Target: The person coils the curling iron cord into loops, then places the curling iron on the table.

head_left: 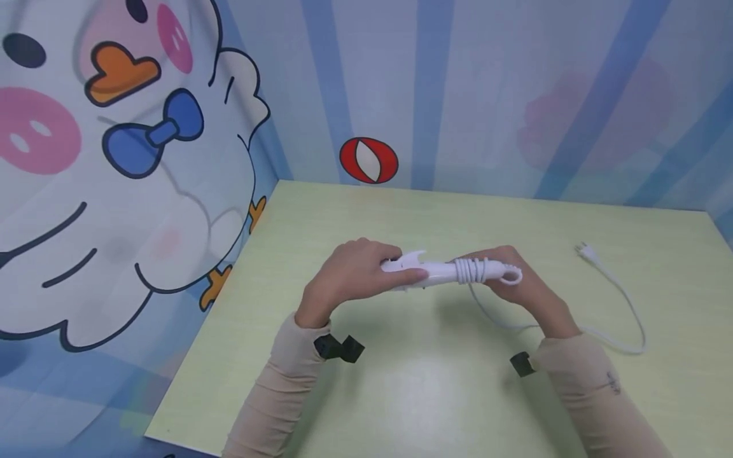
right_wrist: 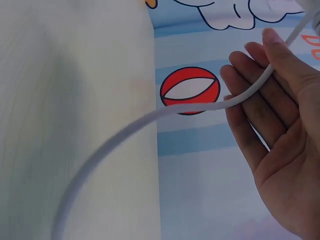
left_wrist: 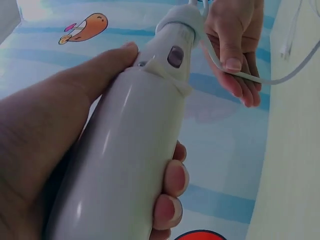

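Observation:
A white curling iron (head_left: 441, 272) is held above the table, with part of its white power cord (head_left: 472, 271) wound in several turns round one end. My left hand (head_left: 357, 270) grips its other end, thumb along the near side. In the left wrist view the left fingers (left_wrist: 172, 195) curl round the thick white body, and a grey button (left_wrist: 175, 56) shows near the wound end. Beside that end is my right hand (head_left: 518, 280). As the right wrist view shows, the cord (right_wrist: 250, 90) runs across the right fingers (right_wrist: 265, 107) and under the thumb.
The cord's loose length trails right over the pale table (head_left: 401, 394) to a plug (head_left: 585, 250) lying there. A blue striped wall (head_left: 481, 95) stands behind, and a cartoon chick panel (head_left: 172, 242) lies along the left edge.

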The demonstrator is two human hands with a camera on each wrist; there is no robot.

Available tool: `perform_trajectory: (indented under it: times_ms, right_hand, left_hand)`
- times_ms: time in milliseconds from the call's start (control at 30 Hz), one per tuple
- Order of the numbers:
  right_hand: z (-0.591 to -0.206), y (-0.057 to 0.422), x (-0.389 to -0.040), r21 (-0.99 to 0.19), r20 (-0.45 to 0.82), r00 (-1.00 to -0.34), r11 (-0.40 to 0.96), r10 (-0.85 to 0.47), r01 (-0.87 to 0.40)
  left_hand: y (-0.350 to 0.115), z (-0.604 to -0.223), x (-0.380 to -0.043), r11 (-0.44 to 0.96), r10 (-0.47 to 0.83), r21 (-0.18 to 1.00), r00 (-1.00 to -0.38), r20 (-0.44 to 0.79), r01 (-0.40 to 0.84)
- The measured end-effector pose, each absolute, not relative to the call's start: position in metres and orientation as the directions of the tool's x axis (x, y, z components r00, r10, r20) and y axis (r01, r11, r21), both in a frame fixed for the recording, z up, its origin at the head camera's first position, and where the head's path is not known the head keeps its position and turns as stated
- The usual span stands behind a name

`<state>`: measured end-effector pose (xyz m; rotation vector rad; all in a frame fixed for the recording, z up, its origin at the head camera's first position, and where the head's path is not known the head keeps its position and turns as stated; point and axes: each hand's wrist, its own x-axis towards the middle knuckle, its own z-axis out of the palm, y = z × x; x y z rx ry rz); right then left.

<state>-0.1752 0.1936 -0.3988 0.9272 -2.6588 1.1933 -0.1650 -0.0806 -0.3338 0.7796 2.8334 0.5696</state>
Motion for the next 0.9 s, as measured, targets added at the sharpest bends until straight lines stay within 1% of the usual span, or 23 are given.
perform_trajectory:
  times_ms: [67, 100, 233, 333, 367, 500, 567, 700, 900]
  right_hand:
    - [-0.397, 0.195, -0.178, -0.613, 0.324, -0.772, 0.5, -0.546, -0.611]
    - [-0.396, 0.196, -0.181, -0.61, 0.313, -0.768, 0.501, -0.559, -0.614]
    - [-0.39, 0.196, -0.189, -0.653, 0.176, -0.826, 0.565, -0.535, -0.505]
    - [-0.386, 0.196, -0.192, -0.64, 0.092, -0.855, 0.627, -0.511, -0.444]
    - [-0.384, 0.197, -0.193, -0.632, 0.092, -0.853, 0.632, -0.514, -0.449]
    - [-0.376, 0.197, -0.194, -0.562, 0.162, -0.831, 0.642, -0.532, -0.521]
    - [-0.372, 0.196, -0.194, -0.524, 0.212, -0.806, 0.632, -0.552, -0.571]
    - [-0.364, 0.19, -0.19, -0.411, 0.289, -0.76, 0.642, -0.581, -0.647]
    - [-0.356, 0.182, -0.182, -0.26, 0.336, -0.743, 0.701, -0.579, -0.664]
  left_hand:
    - [-0.08, -0.332, -0.164, 0.795, 0.538, 0.363, -0.842, -0.051, 0.486]
    - [-0.08, -0.331, -0.163, 0.795, 0.545, 0.351, -0.837, -0.053, 0.495]
    - [-0.077, -0.325, -0.161, 0.803, 0.554, 0.309, -0.829, -0.075, 0.509]
    - [-0.074, -0.325, -0.158, 0.802, 0.567, 0.294, -0.818, -0.103, 0.519]
    - [-0.073, -0.325, -0.157, 0.801, 0.572, 0.288, -0.813, -0.112, 0.524]
    - [-0.067, -0.329, -0.153, 0.799, 0.585, 0.267, -0.8, -0.133, 0.54]
    - [-0.065, -0.33, -0.152, 0.805, 0.58, 0.249, -0.803, -0.14, 0.539]
    - [-0.063, -0.331, -0.152, 0.825, 0.555, 0.232, -0.816, -0.16, 0.515]
    - [-0.061, -0.339, -0.155, 0.862, 0.498, 0.206, -0.849, -0.178, 0.463]
